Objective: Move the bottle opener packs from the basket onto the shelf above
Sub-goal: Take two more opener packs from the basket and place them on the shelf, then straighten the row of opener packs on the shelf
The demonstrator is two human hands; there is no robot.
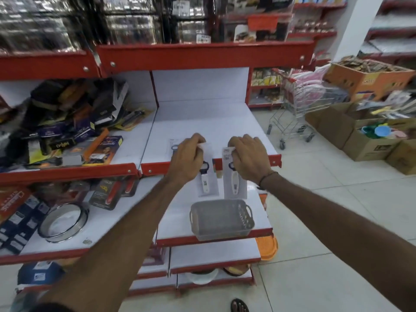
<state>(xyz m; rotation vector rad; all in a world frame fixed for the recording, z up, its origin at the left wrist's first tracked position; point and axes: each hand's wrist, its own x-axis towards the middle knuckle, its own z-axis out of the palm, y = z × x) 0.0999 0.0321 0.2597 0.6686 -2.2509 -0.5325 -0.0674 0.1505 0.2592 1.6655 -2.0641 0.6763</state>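
My left hand (188, 157) pinches the top of a bottle opener pack (207, 180), which hangs down in front of the red shelf edge. My right hand (248, 157) grips the top of a second bottle opener pack (234, 183) the same way. Both packs are white cards with a white-handled opener with a dark ring. A third pack (172, 147) lies flat on the white shelf (207, 122), partly hidden behind my left hand. The grey plastic basket (221, 219) stands on the lower shelf below my hands, and nothing shows inside it.
Boxed goods (74, 129) are piled on the shelf section to the left. A round metal sieve (64, 222) and more packs lie lower left. A small shopping trolley (297, 109) and cardboard boxes (369, 140) stand on the tiled floor to the right.
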